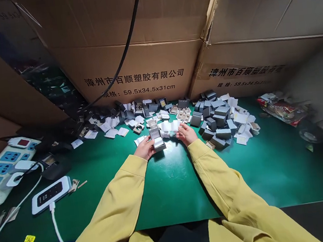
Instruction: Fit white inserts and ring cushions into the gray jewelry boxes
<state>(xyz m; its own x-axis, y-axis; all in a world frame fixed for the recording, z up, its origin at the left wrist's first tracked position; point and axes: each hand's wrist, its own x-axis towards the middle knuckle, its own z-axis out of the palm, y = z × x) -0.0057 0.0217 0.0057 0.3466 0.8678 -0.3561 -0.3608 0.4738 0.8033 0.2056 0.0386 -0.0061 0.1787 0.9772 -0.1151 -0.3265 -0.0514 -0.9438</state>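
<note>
Over the middle of the table, my left hand (pixel 145 149) grips a small grey jewelry box (pixel 159 143) with its lid raised and a pale lining inside. To its right, my right hand (pixel 186 134) pinches a folded white paper card (pixel 171 127) between thumb and fingers. The card is beside the box's raised lid; whether they touch I cannot tell. Just beyond my hands lie beige box inserts (pixel 183 114) and more white slips. Near my right hand rises a heap of closed grey boxes (pixel 218 118).
White papers (pixel 241 121) spill off the heap's right side. A plastic bag (pixel 279 109) lies far right. Cardboard cartons (pixel 132 70) wall the back, with a black cable (pixel 125 55) hanging before them. Left are a power strip (pixel 6 169) and a white device (pixel 51 193) with a cable.
</note>
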